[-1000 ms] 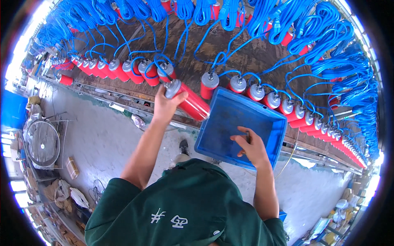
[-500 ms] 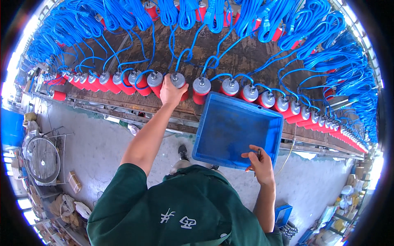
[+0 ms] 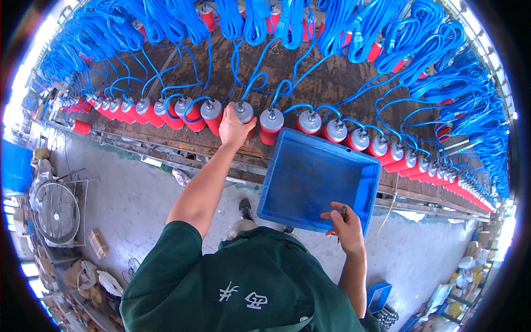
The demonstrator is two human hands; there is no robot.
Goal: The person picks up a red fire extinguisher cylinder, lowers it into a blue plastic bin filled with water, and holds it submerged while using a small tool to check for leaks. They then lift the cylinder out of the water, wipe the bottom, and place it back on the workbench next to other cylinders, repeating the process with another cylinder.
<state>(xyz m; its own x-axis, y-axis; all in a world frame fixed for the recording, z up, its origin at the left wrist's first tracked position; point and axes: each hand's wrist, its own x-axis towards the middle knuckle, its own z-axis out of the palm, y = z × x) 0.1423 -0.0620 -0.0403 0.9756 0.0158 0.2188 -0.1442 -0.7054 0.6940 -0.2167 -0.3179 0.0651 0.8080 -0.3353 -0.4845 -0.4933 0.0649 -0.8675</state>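
Note:
My left hand (image 3: pixel 234 131) is wrapped round a red cylinder with a silver cap (image 3: pixel 244 112), which stands in a long row along the bench. A blue cable rises from that cap. To its right is another red cylinder (image 3: pixel 271 123), close to the corner of a shallow blue crate (image 3: pixel 315 177). Nothing shows inside the crate, which sits at the bench's front edge. Over its near right corner my right hand (image 3: pixel 349 232) is closed on a small dark object (image 3: pixel 343 212), held at the thumb and fingers. Its kind is too small to make out.
Coiled blue cables (image 3: pixel 332 25) are heaped along the far side of the wooden bench (image 3: pixel 188 61). Single cables loop across to the cylinders. One red cylinder (image 3: pixel 81 127) lies apart at the left front edge. A wire-frame stand (image 3: pixel 58 216) is on the floor at left.
My right hand has shifted slightly left and down with the small dark object. My left hand stays on the same cylinder. The whole view has shifted slightly.

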